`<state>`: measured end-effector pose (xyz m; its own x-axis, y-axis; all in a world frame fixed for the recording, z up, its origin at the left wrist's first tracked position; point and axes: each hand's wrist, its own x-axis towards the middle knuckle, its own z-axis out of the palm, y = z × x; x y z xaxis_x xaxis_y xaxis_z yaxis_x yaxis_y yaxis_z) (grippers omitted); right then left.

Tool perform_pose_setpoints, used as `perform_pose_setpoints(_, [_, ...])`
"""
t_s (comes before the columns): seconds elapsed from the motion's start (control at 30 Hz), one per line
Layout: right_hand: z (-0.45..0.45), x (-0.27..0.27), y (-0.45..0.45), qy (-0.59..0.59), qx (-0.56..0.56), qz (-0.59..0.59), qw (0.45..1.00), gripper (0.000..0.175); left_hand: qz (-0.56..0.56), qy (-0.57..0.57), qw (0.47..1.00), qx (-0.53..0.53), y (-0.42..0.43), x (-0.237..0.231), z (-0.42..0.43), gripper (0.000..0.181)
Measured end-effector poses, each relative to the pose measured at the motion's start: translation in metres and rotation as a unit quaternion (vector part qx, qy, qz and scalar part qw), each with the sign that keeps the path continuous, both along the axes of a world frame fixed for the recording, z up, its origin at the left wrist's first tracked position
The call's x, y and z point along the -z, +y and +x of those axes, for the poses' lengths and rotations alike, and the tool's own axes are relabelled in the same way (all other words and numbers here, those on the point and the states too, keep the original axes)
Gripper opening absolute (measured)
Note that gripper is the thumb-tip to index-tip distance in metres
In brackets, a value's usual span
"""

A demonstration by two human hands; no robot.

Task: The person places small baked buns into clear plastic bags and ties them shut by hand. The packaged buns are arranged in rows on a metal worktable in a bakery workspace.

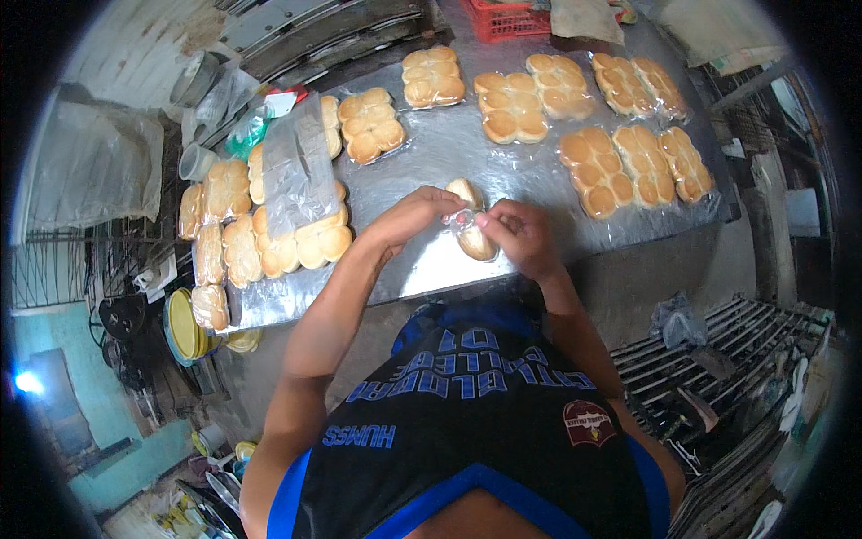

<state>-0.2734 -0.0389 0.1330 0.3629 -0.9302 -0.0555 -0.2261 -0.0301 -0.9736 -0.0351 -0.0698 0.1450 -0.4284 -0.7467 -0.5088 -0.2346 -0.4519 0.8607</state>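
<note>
Both my hands meet over a pack of bread rolls (477, 244) that appears to stand on its side near the front edge of the metal-topped table (431, 162). My left hand (425, 207) pinches the gathered clear plastic bag (462, 217) at the middle of the pack. From the other side, the thumb and fingers of my right hand (520, 236) grip the same plastic. A small reddish spot shows at the gather; what it is cannot be made out. The rolls' pale sides show above and below my fingers.
Wrapped bread packs (596, 172) lie on the right, with more packs (289, 246) on the left. A stack of flat plastic bags (296, 162) rests on the left packs. A red plastic crate (508, 21) stands at the back; a slatted metal rack (714, 364) is at right.
</note>
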Motion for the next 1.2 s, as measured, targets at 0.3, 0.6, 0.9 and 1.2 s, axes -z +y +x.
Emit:
perform_pose_setpoints(0.3, [-0.018, -0.016, 0.018, 0.148, 0.019, -0.073, 0.986, 0.026, -0.271, -0.125, 0.954, 0.003, 0.006, -0.004, -0.033, 0.017])
perform_pose_setpoints(0.6, [0.005, -0.043, 0.041, 0.164, -0.088, -0.381, 0.906, 0.010, -0.170, 0.138, 0.973, 0.078, -0.001, -0.016, -0.046, 0.030])
perform_pose_setpoints(0.9, [0.001, 0.013, 0.030, 0.007, 0.088, -0.215, 0.973, 0.005, -0.294, 0.060, 0.949, 0.091, 0.027, -0.005, -0.041, 0.043])
perform_pose_setpoints(1.2, [0.003, 0.032, 0.024, -0.009, 0.152, -0.218, 0.964, 0.008, -0.551, -0.174, 0.815, -0.044, 0.045, 0.012, -0.067, 0.030])
